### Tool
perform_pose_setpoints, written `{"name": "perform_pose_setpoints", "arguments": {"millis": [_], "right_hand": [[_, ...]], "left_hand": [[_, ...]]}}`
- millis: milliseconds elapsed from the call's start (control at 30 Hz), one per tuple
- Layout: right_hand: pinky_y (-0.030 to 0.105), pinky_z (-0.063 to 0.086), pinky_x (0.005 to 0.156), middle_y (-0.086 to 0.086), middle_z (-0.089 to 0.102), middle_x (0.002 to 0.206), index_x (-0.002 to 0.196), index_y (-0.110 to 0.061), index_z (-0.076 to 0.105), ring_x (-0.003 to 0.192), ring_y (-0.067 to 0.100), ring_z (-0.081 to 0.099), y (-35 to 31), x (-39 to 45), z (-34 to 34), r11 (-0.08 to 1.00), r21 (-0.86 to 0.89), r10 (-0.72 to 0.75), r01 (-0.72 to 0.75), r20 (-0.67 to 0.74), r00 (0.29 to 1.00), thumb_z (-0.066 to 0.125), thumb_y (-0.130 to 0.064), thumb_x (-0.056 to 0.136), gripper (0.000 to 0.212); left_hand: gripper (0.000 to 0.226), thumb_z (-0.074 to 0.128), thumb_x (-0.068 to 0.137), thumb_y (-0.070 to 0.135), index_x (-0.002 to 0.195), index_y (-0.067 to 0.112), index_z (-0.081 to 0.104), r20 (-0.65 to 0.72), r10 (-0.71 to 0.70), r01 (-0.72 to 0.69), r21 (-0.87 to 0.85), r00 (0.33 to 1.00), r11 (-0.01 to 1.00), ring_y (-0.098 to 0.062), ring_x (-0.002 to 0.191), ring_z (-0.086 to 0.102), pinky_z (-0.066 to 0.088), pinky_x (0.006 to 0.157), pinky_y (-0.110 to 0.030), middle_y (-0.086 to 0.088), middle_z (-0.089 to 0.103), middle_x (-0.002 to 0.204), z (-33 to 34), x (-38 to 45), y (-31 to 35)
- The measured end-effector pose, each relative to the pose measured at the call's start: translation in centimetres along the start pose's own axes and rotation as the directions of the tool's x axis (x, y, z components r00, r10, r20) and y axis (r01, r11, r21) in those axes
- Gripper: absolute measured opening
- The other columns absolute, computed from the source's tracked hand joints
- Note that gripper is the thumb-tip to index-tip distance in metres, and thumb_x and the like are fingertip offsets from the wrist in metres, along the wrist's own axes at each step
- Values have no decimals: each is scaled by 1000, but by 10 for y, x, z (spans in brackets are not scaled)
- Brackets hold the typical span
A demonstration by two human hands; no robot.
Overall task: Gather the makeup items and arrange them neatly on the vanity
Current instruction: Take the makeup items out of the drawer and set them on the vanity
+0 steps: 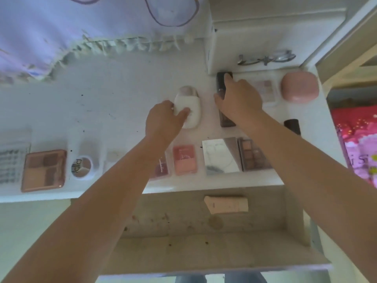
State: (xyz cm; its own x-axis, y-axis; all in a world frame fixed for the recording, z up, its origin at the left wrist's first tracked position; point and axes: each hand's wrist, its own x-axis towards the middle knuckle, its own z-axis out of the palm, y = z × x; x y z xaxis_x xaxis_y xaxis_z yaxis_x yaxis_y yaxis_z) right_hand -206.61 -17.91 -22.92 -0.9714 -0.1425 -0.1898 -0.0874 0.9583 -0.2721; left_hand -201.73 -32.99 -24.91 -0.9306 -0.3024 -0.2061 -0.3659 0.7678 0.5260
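Note:
On the white vanity [102,103] my left hand [165,117] grips a white oval compact [188,108] lying flat. My right hand [238,99] rests on a long dark tube [224,121], fingers curled around it. Along the front edge lie a brown eyeshadow palette [43,170], a round clear jar [81,167], a pink blush compact [184,159], a mirrored open palette [222,155] with brown shades [253,154], and a reddish item partly hidden under my left arm. A pale palette [265,88] and pink round case [298,86] sit at the back right.
An open drawer [204,252] below the vanity holds a beige tube [226,204]. A dark cylinder [292,126] lies near the right edge. Glasses [267,58] rest on a white box at the back. Lilac fringed cloth [61,37] covers the back left; a clear packet [12,156] lies front left.

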Motion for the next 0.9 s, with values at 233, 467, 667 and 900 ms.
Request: {"name": "perform_pose_setpoints", "arguments": {"millis": [233, 467, 667, 900], "right_hand": [[23, 37, 63, 6, 59, 83, 98, -5, 61, 65, 13, 48, 2, -104, -9, 940, 262, -134, 217, -303, 944, 46, -27, 89, 28], [28, 51, 66, 18, 67, 92, 103, -2, 65, 80, 30, 64, 39, -218, 83, 930, 48, -368, 365, 97, 925, 68, -7, 73, 31], [39, 19, 100, 17, 31, 137, 135, -11, 30, 122, 32, 30, 76, -201, 160, 942, -266, -94, 204, 376, 922, 45, -11, 85, 52], [40, 31, 94, 18, 41, 131, 133, -8, 36, 117, 33, 39, 73, -200, 174, 916, -290, -144, 279, 411, 900, 45, -14, 88, 47]], "left_hand": [[40, 53, 89, 21, 124, 2, 49, -120, 275, -270, 58, 954, 961, -32, 109, 53, 42, 90, -36, -17, 52, 122, -13, -56, -14], [29, 48, 78, 15, 83, -2, 70, 125, 614, -626, 105, 780, 773, -31, 72, 66, 54, 64, -31, -20, 69, 83, 11, -194, -90], [38, 44, 78, 38, 80, 12, 73, 470, 375, -534, 269, 799, 801, -20, 74, 69, 55, 61, -27, -3, 72, 83, 32, -253, -156], [33, 50, 79, 44, 72, 20, 71, 465, 443, -606, 293, 766, 740, -14, 57, 64, 48, 51, -19, 4, 69, 69, 42, -257, -169]]}}
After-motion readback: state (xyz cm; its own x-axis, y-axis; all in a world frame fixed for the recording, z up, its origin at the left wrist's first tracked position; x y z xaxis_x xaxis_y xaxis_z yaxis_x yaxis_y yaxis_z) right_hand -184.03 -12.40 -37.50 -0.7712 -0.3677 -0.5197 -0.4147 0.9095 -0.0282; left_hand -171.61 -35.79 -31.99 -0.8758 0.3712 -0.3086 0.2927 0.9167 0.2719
